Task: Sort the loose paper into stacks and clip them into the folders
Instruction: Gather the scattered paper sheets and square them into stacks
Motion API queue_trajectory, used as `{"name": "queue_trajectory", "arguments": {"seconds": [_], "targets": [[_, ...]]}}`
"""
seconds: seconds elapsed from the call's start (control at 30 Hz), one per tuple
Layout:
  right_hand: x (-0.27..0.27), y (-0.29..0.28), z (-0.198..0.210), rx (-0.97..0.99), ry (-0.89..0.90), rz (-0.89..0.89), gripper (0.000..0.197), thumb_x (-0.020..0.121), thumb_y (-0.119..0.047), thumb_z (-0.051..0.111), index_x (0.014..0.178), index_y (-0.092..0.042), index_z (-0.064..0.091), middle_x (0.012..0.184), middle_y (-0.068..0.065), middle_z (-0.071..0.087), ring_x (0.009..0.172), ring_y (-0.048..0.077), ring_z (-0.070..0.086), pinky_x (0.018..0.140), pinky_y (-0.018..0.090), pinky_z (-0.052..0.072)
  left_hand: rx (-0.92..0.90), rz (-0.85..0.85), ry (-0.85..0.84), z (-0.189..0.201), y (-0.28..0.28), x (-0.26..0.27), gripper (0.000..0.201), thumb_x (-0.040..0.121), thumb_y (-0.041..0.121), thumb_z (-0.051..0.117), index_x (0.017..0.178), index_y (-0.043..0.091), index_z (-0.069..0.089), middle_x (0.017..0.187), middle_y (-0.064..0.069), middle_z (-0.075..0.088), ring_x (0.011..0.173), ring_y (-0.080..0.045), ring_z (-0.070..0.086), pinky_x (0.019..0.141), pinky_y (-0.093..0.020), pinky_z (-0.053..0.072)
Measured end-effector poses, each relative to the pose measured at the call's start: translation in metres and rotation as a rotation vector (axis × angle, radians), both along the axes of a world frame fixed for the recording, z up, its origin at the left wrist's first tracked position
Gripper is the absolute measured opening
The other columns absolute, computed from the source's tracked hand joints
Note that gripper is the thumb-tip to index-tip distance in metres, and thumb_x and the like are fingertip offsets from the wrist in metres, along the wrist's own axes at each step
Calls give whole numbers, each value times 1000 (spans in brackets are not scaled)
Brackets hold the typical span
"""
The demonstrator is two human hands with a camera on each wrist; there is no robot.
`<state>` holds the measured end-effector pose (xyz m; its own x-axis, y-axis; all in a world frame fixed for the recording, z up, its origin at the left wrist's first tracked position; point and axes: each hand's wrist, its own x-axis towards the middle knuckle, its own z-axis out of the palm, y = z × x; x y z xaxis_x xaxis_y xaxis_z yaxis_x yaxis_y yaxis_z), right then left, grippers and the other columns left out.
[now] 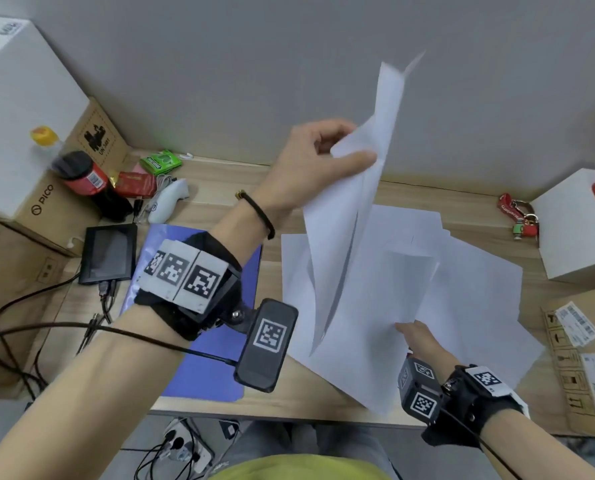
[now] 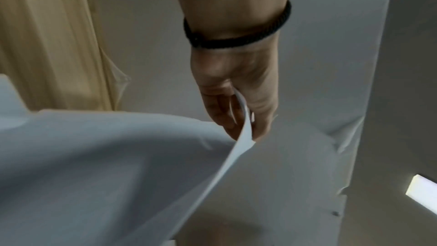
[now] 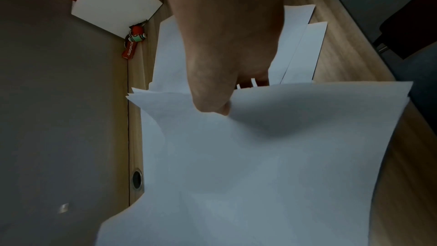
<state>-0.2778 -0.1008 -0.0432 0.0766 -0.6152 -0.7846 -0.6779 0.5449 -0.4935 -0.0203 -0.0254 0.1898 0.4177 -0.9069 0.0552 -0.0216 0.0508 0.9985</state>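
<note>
My left hand [image 1: 324,157] is raised above the desk and pinches a few white sheets [image 1: 351,216] that hang down from it, tilted. In the left wrist view the fingers [image 2: 222,111] and thumb clamp the sheets' edge [image 2: 246,134]. My right hand [image 1: 419,337] is low near the desk's front and pinches the edge of a white sheet [image 1: 369,341], thumb [image 3: 212,104] on top and fingers hidden beneath the paper [image 3: 260,156]. More loose sheets [image 1: 473,271] lie fanned over the wooden desk. A blue folder [image 1: 206,372] lies flat on the left, partly under my left forearm.
Cardboard boxes [image 1: 26,209] and a white box [image 1: 15,98] crowd the left. A small black screen [image 1: 109,252], a red-capped bottle [image 1: 81,174], a white controller [image 1: 169,200] and cables lie near them. A white box [image 1: 573,230], red keychain [image 1: 518,216] and labelled carton [image 1: 587,358] stand right.
</note>
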Motion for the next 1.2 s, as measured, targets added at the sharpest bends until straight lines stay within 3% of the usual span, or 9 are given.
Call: {"name": "queue_trajectory", "arguments": {"seconds": [0.13, 0.23, 0.43, 0.57, 0.63, 0.77, 0.97, 1.1, 1.2], "targets": [[2, 0, -5, 37, -4, 22, 20, 94, -6, 50, 110, 4, 54, 63, 12, 63, 33, 13, 58, 35, 16, 38, -281, 80, 217, 20, 4, 15, 11, 91, 0, 59, 92, 11, 63, 84, 2, 70, 74, -12, 66, 73, -28, 54], [5, 4, 1, 52, -37, 52, 11, 95, -4, 48, 102, 2, 54, 73, 14, 61, 41, 17, 62, 33, 15, 39, -285, 242, 300, -4, 10, 33, 11, 93, 3, 57, 104, 6, 58, 102, -8, 68, 92, -21, 66, 87, -36, 54], [4, 8, 9, 101, -112, 30, 15, 98, -3, 43, 108, 3, 52, 78, 14, 59, 65, 28, 58, 35, 18, 44, 338, 408, 196, -143, 45, 51, 32, 93, 18, 59, 124, 10, 56, 121, -3, 65, 108, -21, 64, 94, -41, 51], [1, 4, 9, 91, -167, -5, 16, 98, -2, 42, 90, -2, 56, 73, 13, 63, 46, 18, 65, 34, 15, 42, 721, 279, 148, -217, 86, 44, 42, 92, 7, 56, 133, 7, 47, 135, -12, 54, 121, -32, 53, 102, -49, 43], [0, 3, 7, 92, -200, -57, 17, 98, -4, 42, 87, -2, 55, 62, 9, 66, 50, 20, 65, 38, 17, 44, 854, 174, 89, -237, 105, 40, 51, 91, 8, 54, 140, 11, 40, 140, -11, 49, 124, -32, 49, 102, -49, 42], [-2, 1, 1, 138, -230, -226, 21, 98, -18, 46, 114, -4, 49, 79, 14, 66, 56, 28, 67, 44, 27, 49, 938, 46, 0, -244, 122, 42, 45, 93, 6, 48, 138, 14, 46, 136, -10, 52, 118, -32, 52, 92, -38, 45], [-2, -3, 13, 204, -251, -166, 36, 98, -32, 47, 115, -2, 57, 90, 16, 67, 68, 29, 68, 55, 32, 51, 884, 88, -24, -230, 115, 49, 25, 97, 10, 47, 119, 10, 59, 124, -13, 60, 114, -33, 57, 98, -42, 46], [4, -3, 19, 251, -326, -86, 49, 91, -48, 53, 123, -12, 61, 112, 13, 70, 101, 32, 67, 81, 40, 52, 789, 70, -35, -220, 100, 42, 17, 96, 15, 52, 110, 9, 62, 113, -12, 66, 106, -33, 62, 96, -47, 48], [11, -2, 20, 231, -351, -4, 71, 76, -63, 65, 129, -18, 56, 119, 7, 68, 110, 29, 64, 98, 46, 47, 732, 72, -65, -216, 88, 36, 11, 94, 22, 58, 102, 17, 65, 107, -3, 68, 98, -25, 64, 89, -38, 52]]}}
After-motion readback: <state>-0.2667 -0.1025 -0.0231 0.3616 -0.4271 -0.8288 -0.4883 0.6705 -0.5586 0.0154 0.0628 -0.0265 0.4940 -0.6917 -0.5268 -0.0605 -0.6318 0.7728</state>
